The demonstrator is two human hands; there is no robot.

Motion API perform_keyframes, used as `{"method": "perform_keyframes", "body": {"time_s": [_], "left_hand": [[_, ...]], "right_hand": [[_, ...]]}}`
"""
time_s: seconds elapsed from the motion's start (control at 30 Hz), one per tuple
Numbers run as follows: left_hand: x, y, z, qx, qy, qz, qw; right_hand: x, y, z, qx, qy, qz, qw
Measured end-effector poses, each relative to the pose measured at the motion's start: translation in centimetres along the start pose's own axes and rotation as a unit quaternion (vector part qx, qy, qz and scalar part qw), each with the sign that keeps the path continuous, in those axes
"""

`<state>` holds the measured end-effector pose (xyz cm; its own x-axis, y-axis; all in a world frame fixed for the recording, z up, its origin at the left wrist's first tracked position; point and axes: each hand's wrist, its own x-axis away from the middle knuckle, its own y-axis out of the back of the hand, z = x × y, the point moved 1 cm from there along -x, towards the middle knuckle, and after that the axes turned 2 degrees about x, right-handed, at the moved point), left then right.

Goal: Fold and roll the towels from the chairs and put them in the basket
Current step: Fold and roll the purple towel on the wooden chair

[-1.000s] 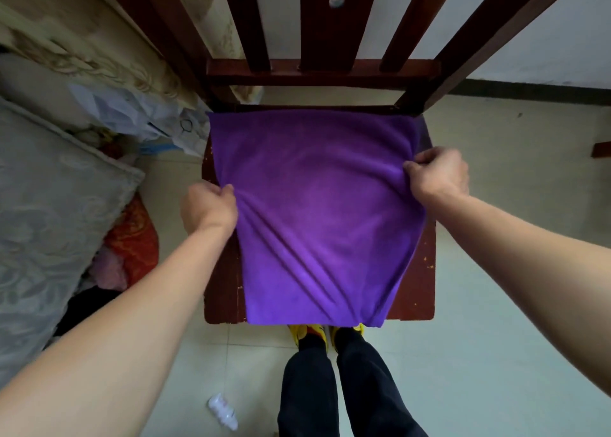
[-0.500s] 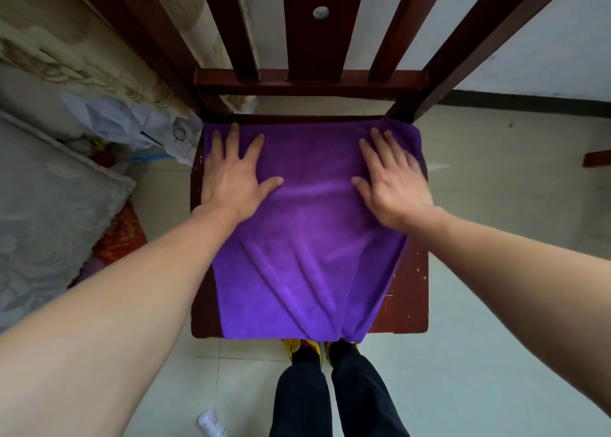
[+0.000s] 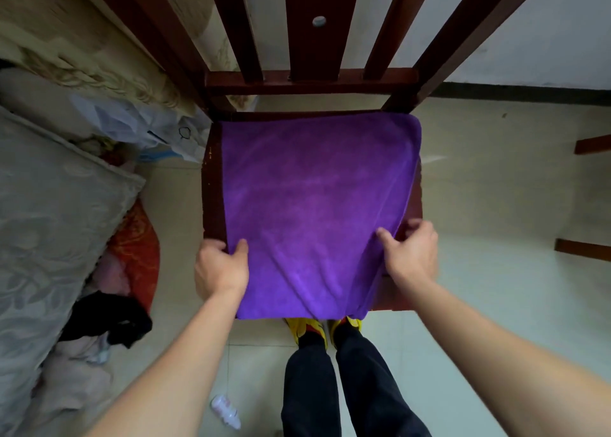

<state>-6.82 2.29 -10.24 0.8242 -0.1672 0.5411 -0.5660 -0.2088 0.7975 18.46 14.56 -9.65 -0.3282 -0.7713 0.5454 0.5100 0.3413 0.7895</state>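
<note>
A purple towel [image 3: 314, 198] lies spread flat over the seat of a dark red wooden chair [image 3: 211, 185], its near edge hanging over the seat's front. My left hand [image 3: 220, 268] pinches the towel's left edge near the front corner. My right hand [image 3: 411, 255] pinches the right edge near the front, thumb on top of the cloth. Creases run from both hands toward the hanging edge. No basket is in view.
The chair's slatted back [image 3: 317, 40] rises ahead. A grey patterned mattress [image 3: 49, 205] and piled clothes [image 3: 109, 321] lie on the left. A small white bottle [image 3: 226, 410] lies on the tiled floor beside my legs [image 3: 330, 380]. Wooden pieces [image 3: 582, 248] show at right.
Both hands were flat on the far part of the towel half a second ago; they have slid back toward me and closed on the towel's side edges near the front.
</note>
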Motion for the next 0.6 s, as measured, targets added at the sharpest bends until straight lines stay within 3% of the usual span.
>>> {"method": "perform_keyframes", "body": {"time_s": [0.07, 0.13, 0.33, 0.47, 0.53, 0.6], "left_hand": [[1.3, -0.4, 1.8, -0.012, 0.028, 0.026, 0.999], [1.9, -0.6, 2.3, -0.021, 0.024, 0.031, 0.999], [0.8, 0.5, 2.2, -0.025, -0.008, -0.042, 0.999], [0.7, 0.7, 2.3, -0.039, -0.07, -0.043, 0.996], [1.5, 0.9, 1.3, -0.082, -0.162, -0.073, 0.981], [2.4, 0.7, -0.1, -0.117, -0.288, -0.091, 0.946]], "right_hand": [[1.1, -0.6, -2.0, 0.005, -0.062, 0.021, 0.998], [1.2, -0.8, -3.0, 0.016, -0.069, 0.038, 0.997], [-1.6, 1.8, -4.0, -0.004, -0.078, 0.007, 0.997], [-1.1, 2.6, -3.1, 0.088, 0.005, 0.013, 0.996], [-0.3, 3.0, -2.3, 0.135, 0.125, -0.042, 0.982], [0.8, 2.3, -1.0, 0.131, 0.286, -0.087, 0.945]]}}
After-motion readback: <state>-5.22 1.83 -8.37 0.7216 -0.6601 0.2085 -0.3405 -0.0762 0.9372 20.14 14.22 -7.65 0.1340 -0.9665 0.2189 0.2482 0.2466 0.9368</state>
